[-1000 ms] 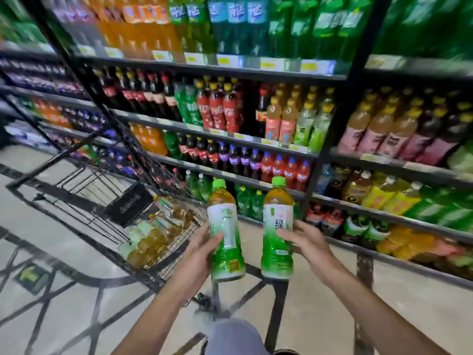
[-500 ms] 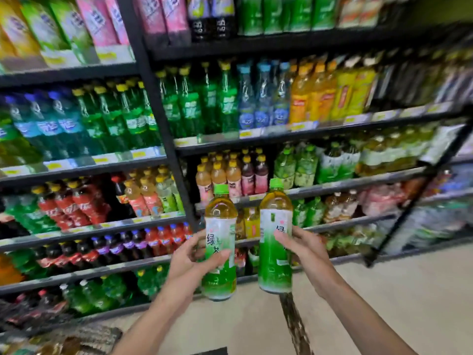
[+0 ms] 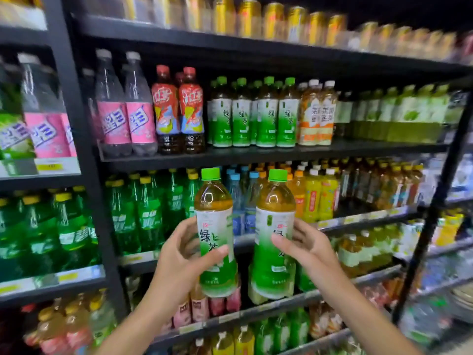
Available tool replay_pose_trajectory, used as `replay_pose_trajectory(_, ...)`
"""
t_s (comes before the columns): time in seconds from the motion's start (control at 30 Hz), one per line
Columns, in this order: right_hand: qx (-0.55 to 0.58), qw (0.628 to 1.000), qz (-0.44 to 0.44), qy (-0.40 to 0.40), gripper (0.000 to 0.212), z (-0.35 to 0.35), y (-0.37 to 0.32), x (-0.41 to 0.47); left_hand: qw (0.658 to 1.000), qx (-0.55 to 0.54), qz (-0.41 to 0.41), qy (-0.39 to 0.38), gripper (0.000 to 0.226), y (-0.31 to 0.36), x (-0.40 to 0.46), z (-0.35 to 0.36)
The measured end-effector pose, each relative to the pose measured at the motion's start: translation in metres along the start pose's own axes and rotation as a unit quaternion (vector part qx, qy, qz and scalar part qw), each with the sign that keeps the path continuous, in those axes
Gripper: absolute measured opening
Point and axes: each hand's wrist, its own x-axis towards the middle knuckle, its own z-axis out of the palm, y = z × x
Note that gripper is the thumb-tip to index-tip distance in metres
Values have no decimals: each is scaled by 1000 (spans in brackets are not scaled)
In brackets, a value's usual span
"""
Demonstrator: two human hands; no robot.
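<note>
Black store shelves point(image 3: 256, 156) packed with drinks stand ahead. Left grip point(image 3: 183, 254) clasps the left tea bottle point(image 3: 214, 201), right grip point(image 3: 311, 248) clasps the right tea bottle point(image 3: 276, 203); both upright, side by side, before the shelves.

Light is even and fairly bright, coming from overhead; the corner at 1 o'clock falls into black. Small glints sit on the held bottles point(image 3: 275, 201), sharpest at centre. Motion blur smears the cans point(image 3: 271, 20) at 12 to 2 o'clock and the shelves point(image 3: 378, 274) at 4 o'clock. Wide-angle distortion tilts the uprights point(image 3: 431, 216) at both edges.
</note>
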Motion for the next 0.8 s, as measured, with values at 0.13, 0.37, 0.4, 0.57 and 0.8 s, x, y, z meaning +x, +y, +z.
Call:
replay_pose_trajectory(0.13, -6, 998, -60, -22, 48, -5, -22, 53, 998, 14, 48, 29, 76, 23, 51, 6)
replay_pose_trajectory(0.37, 26, 992, -105, -67, 49, -31, -38, 136, 988, 64, 132, 50, 67, 63, 117, 30)
replay_pose_trajectory(0.4, 39, 990, -115, -71, 49, -35, -41, 147, 986, 69, 144, 57, 64, 68, 124, 35)
replay_pose_trajectory(0.57, 69, 977, -191, -60, 53, -51, -59, 198, 973, 108, 182, 87, 60, 95, 159, 51)
replay_pose_trajectory(0.8, 66, 945, -320, -16, 58, -58, -82, 260, 956, 155, 202, 144, 62, 112, 188, 58)
